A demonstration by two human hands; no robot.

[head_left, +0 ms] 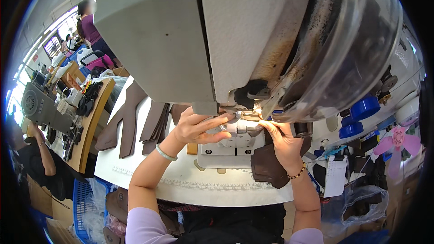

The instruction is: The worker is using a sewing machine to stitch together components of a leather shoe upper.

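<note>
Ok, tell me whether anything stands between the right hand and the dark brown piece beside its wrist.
Nothing visible does: the right hand overlaps the dark brown piece in this view, though whether they touch is unclear.

No legible text or numbers.

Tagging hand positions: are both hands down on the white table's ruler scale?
No, the left hand and right hand are both up at the sewing machine, beyond the ruler scale.
</note>
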